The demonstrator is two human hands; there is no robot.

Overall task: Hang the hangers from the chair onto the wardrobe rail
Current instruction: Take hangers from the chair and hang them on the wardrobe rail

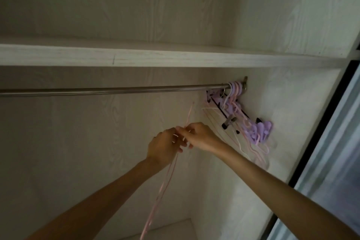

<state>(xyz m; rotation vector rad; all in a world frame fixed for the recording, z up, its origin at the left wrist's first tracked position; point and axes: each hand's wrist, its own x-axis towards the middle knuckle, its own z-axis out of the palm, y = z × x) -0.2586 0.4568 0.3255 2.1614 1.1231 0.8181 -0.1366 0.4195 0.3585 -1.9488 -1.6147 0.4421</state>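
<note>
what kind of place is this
Most likely the inside of a bedroom wardrobe: a metal hanging rail under a pale wood-grain shelf, with pink and purple plastic hangers bunched at the rail's right end.

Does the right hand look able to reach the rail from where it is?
Probably yes: the right hand sits below the rail with open space between, though both hands grip the pink hangers.

two bare forearms are showing from the lower edge, with no sleeve, watch or bracelet covering either wrist. the left hand (pixel 163 145) and the right hand (pixel 200 136) are wearing no gloves or rings, fingers (pixel 180 149) looking slender.
</note>
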